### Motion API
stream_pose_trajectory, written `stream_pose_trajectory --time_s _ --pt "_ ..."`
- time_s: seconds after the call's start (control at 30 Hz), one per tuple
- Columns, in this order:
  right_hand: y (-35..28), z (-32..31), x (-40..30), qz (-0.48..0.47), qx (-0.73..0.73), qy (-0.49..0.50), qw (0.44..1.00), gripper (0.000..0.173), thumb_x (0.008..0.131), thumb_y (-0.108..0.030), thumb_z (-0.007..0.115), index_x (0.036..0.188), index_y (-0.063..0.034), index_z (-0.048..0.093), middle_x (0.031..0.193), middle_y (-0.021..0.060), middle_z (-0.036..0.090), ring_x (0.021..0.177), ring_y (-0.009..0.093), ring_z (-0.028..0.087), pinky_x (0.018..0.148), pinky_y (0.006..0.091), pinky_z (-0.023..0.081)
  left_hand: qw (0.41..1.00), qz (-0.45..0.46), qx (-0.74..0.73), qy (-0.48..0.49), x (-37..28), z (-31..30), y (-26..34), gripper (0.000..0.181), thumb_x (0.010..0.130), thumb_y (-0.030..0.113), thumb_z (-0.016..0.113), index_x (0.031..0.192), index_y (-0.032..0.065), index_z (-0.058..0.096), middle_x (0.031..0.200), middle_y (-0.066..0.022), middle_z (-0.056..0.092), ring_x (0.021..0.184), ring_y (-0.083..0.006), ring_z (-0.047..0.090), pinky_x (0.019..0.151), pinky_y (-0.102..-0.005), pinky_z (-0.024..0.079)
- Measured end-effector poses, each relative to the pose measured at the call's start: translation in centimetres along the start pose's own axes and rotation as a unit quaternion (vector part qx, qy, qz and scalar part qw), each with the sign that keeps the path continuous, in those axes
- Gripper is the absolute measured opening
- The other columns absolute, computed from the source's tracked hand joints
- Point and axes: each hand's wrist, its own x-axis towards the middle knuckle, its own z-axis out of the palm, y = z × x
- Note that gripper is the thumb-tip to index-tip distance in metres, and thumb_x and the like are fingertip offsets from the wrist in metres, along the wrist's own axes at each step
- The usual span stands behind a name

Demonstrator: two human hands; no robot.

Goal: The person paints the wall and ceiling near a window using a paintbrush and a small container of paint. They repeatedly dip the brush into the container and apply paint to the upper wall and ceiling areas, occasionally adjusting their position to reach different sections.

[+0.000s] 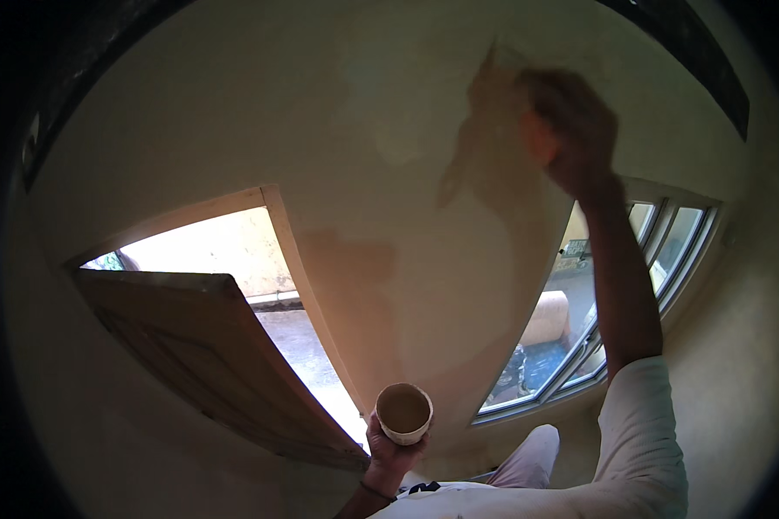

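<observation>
My left hand [389,458] is shut around a small pale round tub [404,439], held low in front of my body. Its open top faces up, and a beige-brown inside shows, though whether that is liquid or the bare tub cannot be told. High on the right, my right hand [568,123] is raised in front of a cream wall [422,279]. Motion blur hides its fingers, so I cannot tell if it grips anything. Darker brown marks or shadows spread over the wall beside this hand.
On the left a brown wooden door [188,337] stands ajar in its frame [292,259], with bright ground outside. To the right is a window [558,350] with one pane swung out. Dark curved bands [694,58] cross the top corners. My bent knee [535,454] shows below.
</observation>
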Motion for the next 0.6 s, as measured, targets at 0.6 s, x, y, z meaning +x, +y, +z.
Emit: stream_pose_trajectory --time_s 0.6 --pt "1.9 3.8 6.3 -0.042 0.082 0.099 0.991 0.027 0.08 -0.019 0.079 0.106 -0.0113 0.075 0.101 0.0049 0.075 0.09 0.025 0.073 0.076 0.036 0.059 0.999 0.029 -0.018 -0.028 -0.6 -1.8 0.6 0.07 0.09 0.066 0.059 0.143 0.0208 0.055 0.138 -0.0098 0.062 0.122 -0.038 0.063 0.085 -0.0528 0.06"
